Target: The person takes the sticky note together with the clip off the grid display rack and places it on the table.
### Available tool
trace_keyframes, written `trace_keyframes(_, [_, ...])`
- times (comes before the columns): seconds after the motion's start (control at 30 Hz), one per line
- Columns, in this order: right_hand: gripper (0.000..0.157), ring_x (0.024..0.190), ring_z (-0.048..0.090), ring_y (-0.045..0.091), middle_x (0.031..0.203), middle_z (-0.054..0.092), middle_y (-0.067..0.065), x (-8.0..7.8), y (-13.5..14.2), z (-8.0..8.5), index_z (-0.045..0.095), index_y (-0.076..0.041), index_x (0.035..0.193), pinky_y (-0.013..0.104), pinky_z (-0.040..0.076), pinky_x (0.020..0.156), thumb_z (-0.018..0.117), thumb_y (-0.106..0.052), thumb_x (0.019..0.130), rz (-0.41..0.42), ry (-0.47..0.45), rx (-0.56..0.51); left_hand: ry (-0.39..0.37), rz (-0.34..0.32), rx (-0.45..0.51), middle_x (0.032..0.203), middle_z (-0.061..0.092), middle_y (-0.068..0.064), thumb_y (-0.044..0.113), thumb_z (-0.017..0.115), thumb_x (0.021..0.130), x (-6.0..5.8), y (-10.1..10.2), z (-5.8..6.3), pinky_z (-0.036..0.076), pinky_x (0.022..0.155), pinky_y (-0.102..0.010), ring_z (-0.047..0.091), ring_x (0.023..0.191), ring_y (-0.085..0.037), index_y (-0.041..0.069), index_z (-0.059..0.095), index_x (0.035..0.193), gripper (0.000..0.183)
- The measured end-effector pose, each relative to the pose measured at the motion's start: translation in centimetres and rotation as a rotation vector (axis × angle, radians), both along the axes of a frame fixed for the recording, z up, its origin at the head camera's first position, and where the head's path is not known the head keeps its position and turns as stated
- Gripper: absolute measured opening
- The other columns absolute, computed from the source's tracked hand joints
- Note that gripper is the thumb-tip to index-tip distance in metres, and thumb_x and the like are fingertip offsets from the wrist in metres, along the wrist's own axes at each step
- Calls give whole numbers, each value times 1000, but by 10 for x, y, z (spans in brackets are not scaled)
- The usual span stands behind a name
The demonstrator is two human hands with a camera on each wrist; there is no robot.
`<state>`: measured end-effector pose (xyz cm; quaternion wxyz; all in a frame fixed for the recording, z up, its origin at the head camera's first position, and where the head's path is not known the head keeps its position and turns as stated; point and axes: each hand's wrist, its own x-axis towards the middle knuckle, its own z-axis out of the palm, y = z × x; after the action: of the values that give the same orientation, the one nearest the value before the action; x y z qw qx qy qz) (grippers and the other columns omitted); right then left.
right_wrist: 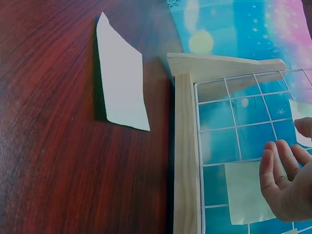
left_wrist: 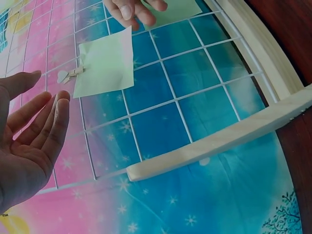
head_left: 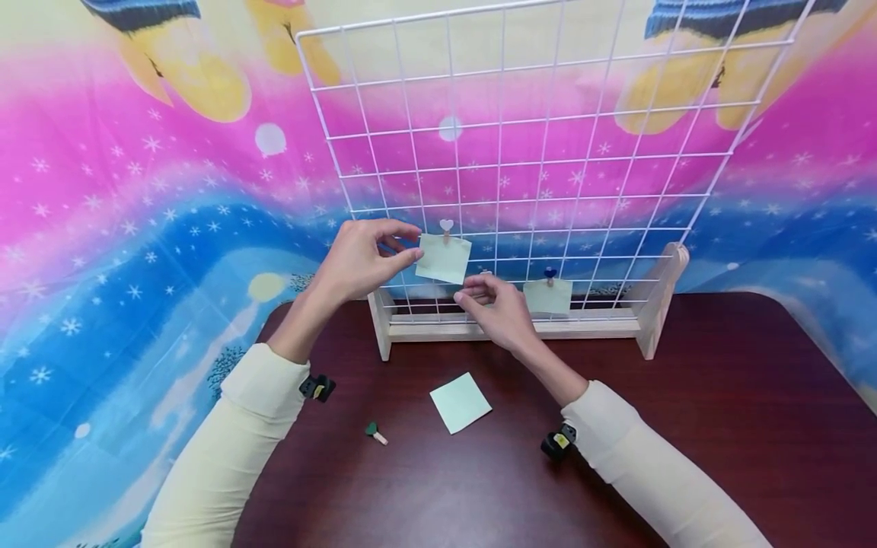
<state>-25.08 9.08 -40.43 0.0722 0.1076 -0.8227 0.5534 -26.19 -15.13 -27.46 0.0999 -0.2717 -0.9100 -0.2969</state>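
Note:
A pale green paper note [head_left: 444, 260] hangs on the white wire grid [head_left: 500, 164] from a small wooden clothespin [head_left: 447, 228] with a white heart. My left hand [head_left: 363, 255] is beside the note's left edge, fingers loosely bent; in the left wrist view the hand [left_wrist: 34, 122] stands apart from note and clothespin. Near the note's lower right corner is my right hand [head_left: 499, 308], its fingers relaxed; whether it touches the paper I cannot tell. Behind that hand, the right wrist view shows another note [right_wrist: 243, 190]. Further right hangs a note [head_left: 548, 298] under a blue-heart clothespin [head_left: 550, 274].
On the dark wooden table [head_left: 329, 487] lie a loose pale green note [head_left: 460, 403] and a green-heart clothespin [head_left: 375, 434]. The grid stands in a wooden base [head_left: 589, 329] with side legs [head_left: 661, 297]. A colourful printed cloth [head_left: 171, 251] hangs behind.

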Motion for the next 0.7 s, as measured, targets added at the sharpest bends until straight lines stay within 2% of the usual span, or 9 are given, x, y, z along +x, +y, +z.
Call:
trace_keyframes(0.3, [40,114,75,31,123,78,16,-3,1,4,70,-6,134,48,60,103,77,-29,102,-7,-6,-36,5,9,4,122,80,-11,28,78,100,-10,11,7,65,80,-43,79,101,-26,11,76,135,39])
trace_keyframes(0.47, [43,116,75,32,124,78,16,-6,-2,7,69,-5,136,48,61,103,77,-28,101,-6,-35,-57,9,-19,9,118,81,-10,30,77,101,-12,18,10,65,75,-41,78,99,-25,13,76,135,39])
trace_keyframes(0.7, [40,115,77,31,121,79,17,-8,-6,8,70,-4,133,46,62,101,78,-26,101,-24,-46,-72,36,-14,16,116,82,-11,27,77,101,-13,28,11,65,70,-39,80,95,-25,12,77,133,36])
